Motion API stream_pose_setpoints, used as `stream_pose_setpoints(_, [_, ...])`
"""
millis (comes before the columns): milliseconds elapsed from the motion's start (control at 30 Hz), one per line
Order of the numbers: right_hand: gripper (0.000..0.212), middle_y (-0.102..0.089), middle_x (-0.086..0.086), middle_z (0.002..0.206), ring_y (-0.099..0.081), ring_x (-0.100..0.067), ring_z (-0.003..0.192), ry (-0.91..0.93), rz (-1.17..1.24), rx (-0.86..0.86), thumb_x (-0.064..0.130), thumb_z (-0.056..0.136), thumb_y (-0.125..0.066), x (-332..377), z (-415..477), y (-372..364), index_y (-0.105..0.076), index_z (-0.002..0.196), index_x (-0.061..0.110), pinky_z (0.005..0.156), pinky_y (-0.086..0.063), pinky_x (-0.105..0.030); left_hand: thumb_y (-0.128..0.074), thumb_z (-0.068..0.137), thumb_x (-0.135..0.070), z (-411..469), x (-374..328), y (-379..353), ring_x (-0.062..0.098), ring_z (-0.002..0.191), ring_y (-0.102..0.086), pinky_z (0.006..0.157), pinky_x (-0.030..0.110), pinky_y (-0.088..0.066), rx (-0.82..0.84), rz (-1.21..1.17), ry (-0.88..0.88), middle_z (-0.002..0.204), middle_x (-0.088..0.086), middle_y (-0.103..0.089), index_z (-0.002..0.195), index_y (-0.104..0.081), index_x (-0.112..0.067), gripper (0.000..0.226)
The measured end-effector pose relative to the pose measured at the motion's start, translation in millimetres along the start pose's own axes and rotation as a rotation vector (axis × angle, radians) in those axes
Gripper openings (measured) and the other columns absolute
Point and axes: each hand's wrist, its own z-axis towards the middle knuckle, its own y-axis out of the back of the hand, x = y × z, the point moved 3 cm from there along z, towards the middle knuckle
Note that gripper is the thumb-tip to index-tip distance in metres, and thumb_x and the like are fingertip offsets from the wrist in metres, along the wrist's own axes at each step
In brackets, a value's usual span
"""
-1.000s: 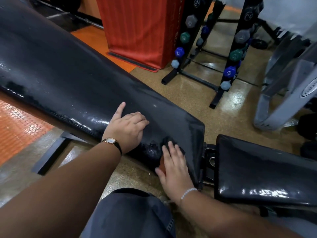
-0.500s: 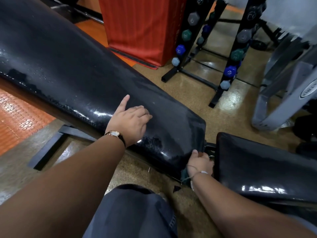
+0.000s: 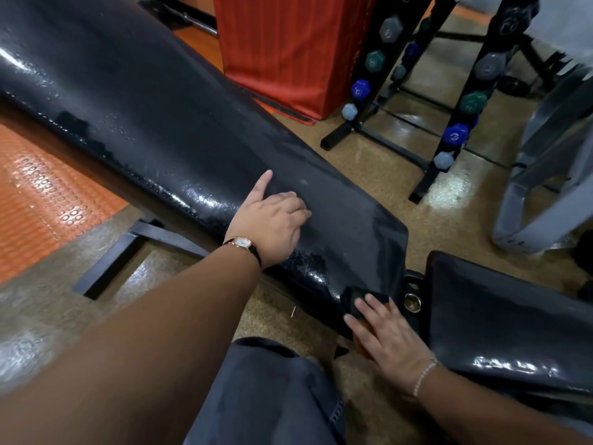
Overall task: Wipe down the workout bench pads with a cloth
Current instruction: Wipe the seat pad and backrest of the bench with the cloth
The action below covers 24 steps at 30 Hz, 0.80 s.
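The long black back pad (image 3: 167,130) runs from upper left down to the centre, glossy and streaked with wet marks. A shorter black seat pad (image 3: 513,319) lies at the right, past a metal hinge (image 3: 412,301). My left hand (image 3: 272,220), with a watch on the wrist, rests flat on the back pad near its lower end, fingers loosely spread. My right hand (image 3: 388,338) presses a dark cloth (image 3: 359,300) against the near lower corner of the back pad. Most of the cloth is hidden under the fingers.
A black dumbbell rack (image 3: 398,101) with blue, green and grey dumbbells stands beyond the bench. A red padded block (image 3: 288,49) sits behind it to the left. A grey machine frame (image 3: 545,175) is at the right. Orange rubber matting (image 3: 41,194) covers the floor at left. My knee (image 3: 269,393) is below.
My right hand went from the pad's near edge into the gap by the hinge, then came back to the lower corner with the cloth. My left hand stayed put on the pad.
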Motion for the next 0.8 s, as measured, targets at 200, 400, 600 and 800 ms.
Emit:
stream_pose_setpoints(200, [0.043,-0.042,-0.001,0.143,-0.028,-0.026,0.135,0.385,-0.108,-0.053,0.013,0.096,-0.023,5.7,46.7,23.0,-0.044,0.133,0.018,0.105,-0.020,-0.054,-0.034,0.084,-0.025,2.5,1.8,-1.1,0.016,0.101,-0.065,0.115,0.043,0.004,-0.025,-0.011,-0.010,0.094,-0.010,-0.069,0.099,-0.074,-0.025,0.042])
stream_pose_setpoints(400, [0.043,-0.067,0.004,0.108,-0.050,-0.023,0.123,0.563,-0.320,0.057,0.018,0.089,-0.029,27.7,61.5,14.8,-0.072,0.095,0.016,0.109,-0.011,-0.060,-0.034,0.083,-0.026,1.3,2.2,0.0,0.015,0.102,-0.065,0.115,0.044,0.002,-0.005,-0.032,-0.007,0.095,-0.011,-0.069,0.099,-0.074,-0.025,0.043])
stream_pose_setpoints(600, [0.037,-0.059,0.010,0.123,-0.040,-0.019,0.131,0.663,-0.311,0.097,0.028,0.091,-0.034,-5.0,32.1,15.8,-0.066,0.109,0.027,0.112,-0.003,-0.059,-0.034,0.083,-0.027,1.6,2.5,-0.5,0.014,0.103,-0.065,0.115,0.044,0.000,-0.010,-0.040,-0.002,0.096,-0.012,-0.069,0.099,-0.074,-0.026,0.044])
stream_pose_setpoints(800, [0.056,-0.024,-0.003,0.152,-0.011,-0.021,0.142,-0.150,0.364,-0.013,0.036,0.093,-0.041,-45.2,88.9,44.8,-0.026,0.144,0.017,0.113,-0.019,-0.043,-0.036,0.082,-0.026,2.1,2.8,-2.1,0.015,0.102,-0.065,0.114,0.044,-0.002,-0.021,-0.039,0.006,0.094,-0.011,-0.069,0.098,-0.074,-0.026,0.041])
